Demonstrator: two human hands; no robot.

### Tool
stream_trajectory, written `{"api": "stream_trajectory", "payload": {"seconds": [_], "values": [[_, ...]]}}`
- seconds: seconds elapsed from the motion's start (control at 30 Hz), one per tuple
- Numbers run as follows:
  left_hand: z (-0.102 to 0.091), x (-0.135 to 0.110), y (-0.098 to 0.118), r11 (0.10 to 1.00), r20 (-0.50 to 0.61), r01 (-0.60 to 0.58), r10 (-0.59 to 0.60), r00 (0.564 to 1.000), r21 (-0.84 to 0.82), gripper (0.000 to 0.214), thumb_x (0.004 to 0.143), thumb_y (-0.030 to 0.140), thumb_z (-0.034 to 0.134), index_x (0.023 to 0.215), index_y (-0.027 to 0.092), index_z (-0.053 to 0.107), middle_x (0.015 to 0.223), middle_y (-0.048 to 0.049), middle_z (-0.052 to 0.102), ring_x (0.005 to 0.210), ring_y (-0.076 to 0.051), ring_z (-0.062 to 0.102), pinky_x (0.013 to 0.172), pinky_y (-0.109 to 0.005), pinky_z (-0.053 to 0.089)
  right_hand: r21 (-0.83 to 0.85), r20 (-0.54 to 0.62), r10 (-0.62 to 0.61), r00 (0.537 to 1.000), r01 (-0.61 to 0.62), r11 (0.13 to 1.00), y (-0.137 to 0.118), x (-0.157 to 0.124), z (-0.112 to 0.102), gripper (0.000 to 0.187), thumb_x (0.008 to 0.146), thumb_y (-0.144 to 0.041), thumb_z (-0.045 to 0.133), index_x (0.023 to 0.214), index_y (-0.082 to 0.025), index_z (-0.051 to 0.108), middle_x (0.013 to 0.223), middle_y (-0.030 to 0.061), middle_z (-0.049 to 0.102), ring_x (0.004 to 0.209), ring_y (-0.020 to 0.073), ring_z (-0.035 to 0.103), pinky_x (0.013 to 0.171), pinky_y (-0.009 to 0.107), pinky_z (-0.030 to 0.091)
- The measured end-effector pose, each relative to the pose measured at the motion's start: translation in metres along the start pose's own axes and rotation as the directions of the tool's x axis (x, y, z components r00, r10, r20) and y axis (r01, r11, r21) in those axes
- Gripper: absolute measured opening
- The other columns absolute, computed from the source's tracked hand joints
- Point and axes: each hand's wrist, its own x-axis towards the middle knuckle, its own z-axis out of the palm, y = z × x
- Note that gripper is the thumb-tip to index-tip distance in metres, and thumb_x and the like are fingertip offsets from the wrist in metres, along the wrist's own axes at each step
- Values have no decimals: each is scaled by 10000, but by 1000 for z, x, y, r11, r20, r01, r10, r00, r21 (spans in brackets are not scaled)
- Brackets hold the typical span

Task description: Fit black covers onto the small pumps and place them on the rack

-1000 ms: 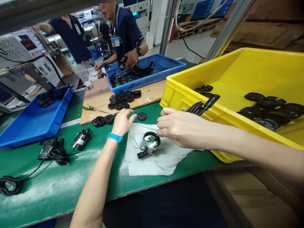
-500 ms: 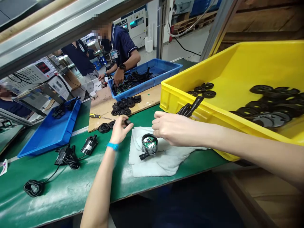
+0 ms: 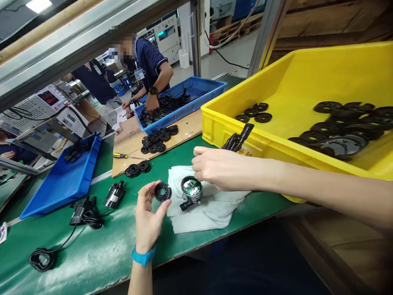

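Observation:
My left hand [image 3: 147, 217] holds a black ribbed round part [image 3: 162, 191] between thumb and fingertips, over the green bench mat [image 3: 101, 262]. My right hand [image 3: 221, 168] reaches in from the right, its fingertips right beside a round pump housing [image 3: 190, 189]. Nothing shows in its fingers. The housing is open on top, with a green circuit board [image 3: 192, 188] inside and a short black spout [image 3: 186, 206] pointing lower left. It rests on a folded white cloth [image 3: 208, 215].
A yellow crate [image 3: 245, 141] of black rings and cables stands right. Black rings lie on cardboard [image 3: 184, 131] beside a screwdriver [image 3: 121, 156]. Corded black pumps [image 3: 114, 195] lie left near a blue tray [image 3: 64, 184]. A co-worker's hand [image 3: 152, 103] works in another blue tray [image 3: 181, 104].
My left hand has come down and towards me, now showing the black ribbed part in its fingers. My right hand stays by the housing. The whole view has shifted slightly.

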Motion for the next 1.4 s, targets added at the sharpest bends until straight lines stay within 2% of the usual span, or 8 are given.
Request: {"api": "stream_trajectory", "payload": {"seconds": [0.13, 0.37, 0.47, 0.67, 0.83, 1.0, 1.17, 1.4], "values": [[23, 20, 37, 987, 173, -135, 148, 974, -85, 533, 868, 314, 773, 1352, 254, 560, 1391, -105, 627, 1335, -272, 580, 1163, -450, 455, -14, 26, -5, 1000, 5, 1000, 0, 1, -4, 224, 808, -5, 593, 657, -158, 655, 669, 46, 612, 653, 178, 427, 757, 360, 219], [32, 42, 37, 987, 363, -148, 160, 918, -60, 544, 842, 347, 797, 1337, 235, 603, 1340, -113, 646, 1289, -292, 592, 1134, -466, 461, -8, 56, 3, 998, -3, 1000, -1, 1, -8, 210, 821, -42, 613, 649, -155, 656, 679, 49, 626, 687, 185, 474, 774, 365, 230], [36, 39, 35, 983, 343, -135, 171, 924, -127, 587, 820, 378, 824, 1353, 242, 617, 1329, -105, 631, 1292, -282, 577, 1134, -447, 452, 4, 63, 0, 998, -1, 1000, -1, 1, -8, 209, 829, -42, 605, 661, -155, 660, 684, 49, 631, 708, 191, 491, 776, 365, 231], [52, 25, 34, 985, 142, -99, 119, 983, -144, 571, 819, 424, 818, 1339, 262, 647, 1205, -79, 608, 1196, -252, 596, 1047, -399, 494, -21, 65, 3, 998, -2, 1000, 0, 2, -10, 245, 859, -51, 590, 647, -160, 647, 676, 44, 623, 711, 194, 496, 768, 365, 226], [50, 23, 43, 988, 244, -94, 121, 962, -119, 534, 824, 387, 819, 1322, 278, 659, 1224, -75, 622, 1196, -252, 592, 1057, -400, 475, -26, 97, 16, 995, -13, 1000, 0, 1, -13, 239, 884, -60, 590, 675, -154, 658, 721, 54, 646, 747, 201, 518, 769, 366, 220], [49, 25, 49, 995, 192, -30, 49, 980, -98, 497, 812, 319, 831, 1283, 249, 690, 1180, -71, 628, 1162, -240, 600, 1036, -386, 475, -30, 103, 22, 994, -19, 999, 0, 1, -11, 228, 894, -71, 594, 695, -152, 668, 713, 53, 643, 743, 202, 517, 769, 367, 216], [50, 27, 50, 991, 245, 19, 14, 970, -131, 536, 782, 341, 856, 1287, 249, 701, 1207, -78, 641, 1187, -255, 599, 1058, -394, 466, -33, 88, 20, 996, -17, 999, 1, 2, -7, 238, 897, -66, 584, 692, -161, 660, 717, 49, 644, 747, 202, 512, 767, 370, 212], [46, 34, 49, 997, 264, -60, 71, 962, -49, 498, 799, 343, 839, 1274, 256, 718, 1176, -86, 662, 1149, -263, 616, 1030, -410, 491, -61, 20, 0, 1000, 1, 998, 3, 2, 1, 277, 894, -62, 583, 645, -178, 617, 686, 31, 620, 712, 196, 484, 746, 370, 201]]}}
